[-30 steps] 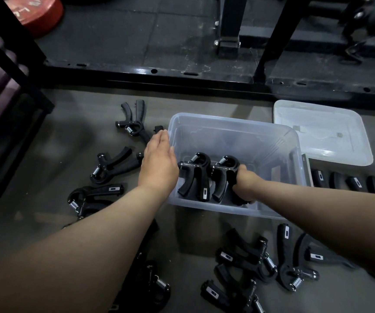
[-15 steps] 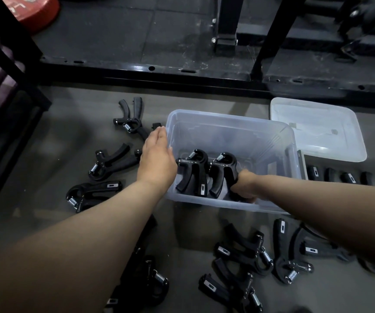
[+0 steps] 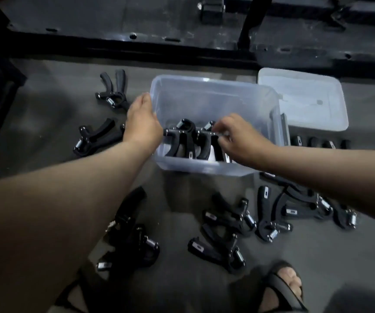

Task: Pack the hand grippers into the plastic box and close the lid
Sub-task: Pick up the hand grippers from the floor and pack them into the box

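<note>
Step in hand: seating hand grippers in the plastic box (image 3: 215, 96); judged early in the packing
Plastic box: open, standing on the floor (image 3: 182, 279), between both forearms
Packed hand grippers (image 3: 185, 141): two at least, upright side by side against the near wall, spring ends up
Left hand (image 3: 143, 123): laid against the box's outer left wall, fingers fairly straight, apparently bracing it
Right hand (image 3: 238, 136): over the box, fingertips (image 3: 218, 132) curled onto the top of the right-side packed unit; motion blur leaves the pinch uncertain
Loose hand grippers (image 3: 227, 218): scattered on the floor in front of and to the left of the box
Lid (image 3: 301, 100): off, flat on the floor just beside the box's far right corner
Next move: release, collect a loose unit, stand it beside the packed ones; fit the lid last
</note>
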The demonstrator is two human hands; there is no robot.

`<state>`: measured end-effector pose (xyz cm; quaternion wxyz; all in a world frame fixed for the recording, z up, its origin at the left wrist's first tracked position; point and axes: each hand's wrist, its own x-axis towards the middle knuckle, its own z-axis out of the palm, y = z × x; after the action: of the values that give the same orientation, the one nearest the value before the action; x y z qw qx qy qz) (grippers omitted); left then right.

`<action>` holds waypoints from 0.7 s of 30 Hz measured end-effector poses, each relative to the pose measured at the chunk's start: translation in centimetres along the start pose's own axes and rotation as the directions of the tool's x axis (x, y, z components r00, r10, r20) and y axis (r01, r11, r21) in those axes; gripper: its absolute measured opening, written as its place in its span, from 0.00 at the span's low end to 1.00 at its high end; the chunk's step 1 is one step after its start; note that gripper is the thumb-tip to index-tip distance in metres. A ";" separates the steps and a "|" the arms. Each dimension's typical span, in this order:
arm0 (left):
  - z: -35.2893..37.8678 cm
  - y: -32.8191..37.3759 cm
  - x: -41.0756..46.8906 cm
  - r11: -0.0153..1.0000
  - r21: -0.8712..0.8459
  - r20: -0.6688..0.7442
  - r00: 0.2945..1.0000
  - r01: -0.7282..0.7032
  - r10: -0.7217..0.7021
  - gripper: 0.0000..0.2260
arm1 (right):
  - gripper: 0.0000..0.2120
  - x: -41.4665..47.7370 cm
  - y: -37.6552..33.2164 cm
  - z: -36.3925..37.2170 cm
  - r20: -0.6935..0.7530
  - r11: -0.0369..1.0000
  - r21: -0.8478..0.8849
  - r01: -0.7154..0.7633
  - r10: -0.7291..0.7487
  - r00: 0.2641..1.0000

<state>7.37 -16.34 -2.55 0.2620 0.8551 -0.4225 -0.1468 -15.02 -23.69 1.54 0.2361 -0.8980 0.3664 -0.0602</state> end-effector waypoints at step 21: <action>-0.8 -1.1 -2.6 0.998 0.014 0.033 0.998 -0.059 0.059 0.25 | 0.47 -10.3 1.2 9.2 0.828 0.581 -0.486 0.653 0.068 0.556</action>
<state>6.90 -13.44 -2.44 0.2530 0.8417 -0.4528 -0.1497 -20.62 -13.87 -6.46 -0.0440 -0.8913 0.0388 0.4495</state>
